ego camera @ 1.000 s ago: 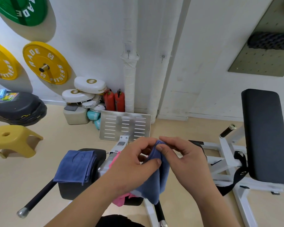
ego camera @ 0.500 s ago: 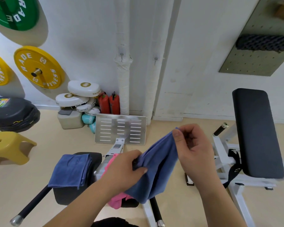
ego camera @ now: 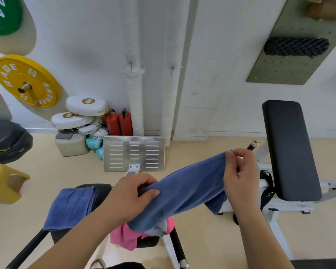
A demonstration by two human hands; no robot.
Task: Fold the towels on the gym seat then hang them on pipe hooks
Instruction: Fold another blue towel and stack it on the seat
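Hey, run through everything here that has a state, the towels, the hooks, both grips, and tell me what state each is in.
Held blue towel, unfolded, stretched between both grips.
Left grip, curled round one end of it.
Right grip, pinching the other corner.
Second blue towel, folded, draped over a black pad.
Pink towel, crumpled, not folded.
Left hook, bare.
Right hook, bare.

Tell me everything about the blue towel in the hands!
The blue towel is soft-looking, fuzzy cloth, stretched in the air between two hands. The right hand pinches its upper corner; the left hand grips the lower bunched end. The middle sags, one corner dangles, and its bottom hangs over a pink towel.
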